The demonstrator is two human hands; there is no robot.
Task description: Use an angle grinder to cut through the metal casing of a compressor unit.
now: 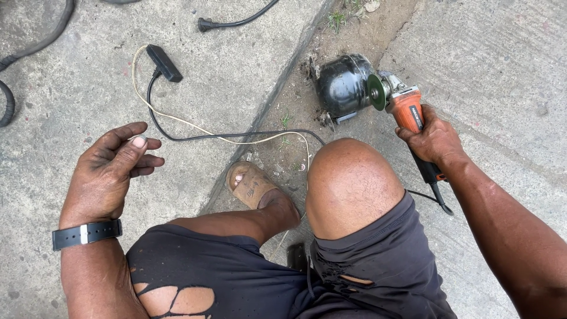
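your right hand [434, 139] is wrapped tight round the orange body of an angle grinder [407, 109], knuckles up, wrist straight, forearm running in from the near right corner. the grinder's green disc [376, 91] stands on edge and sits against the right side of a black rounded compressor [344, 84], which lies on the dirt strip between two concrete slabs, far and right of centre. whether the disc actually touches the shell, cannot tell. the grinder's black tail and cord [436, 190] come out below your palm, beside your right knee [349, 183].

your left hand [115, 162] holds nothing: palm turned up and inward, fingers loosely curled, thumb laid across towards the fingertips, hovering over the concrete floor [77, 82] on the left. a black wristband [87, 233] sits on that wrist. the two hands are well apart, with both knees between them.

you are crouched; your foot in a brown sandal [251, 184] rests at the slab edge, centre. a black power strip [163, 63] lies far left of the compressor, with a black cable and a pale cable [177, 120] trailing from it towards your knee. another black plug [205, 25] lies at the far edge.
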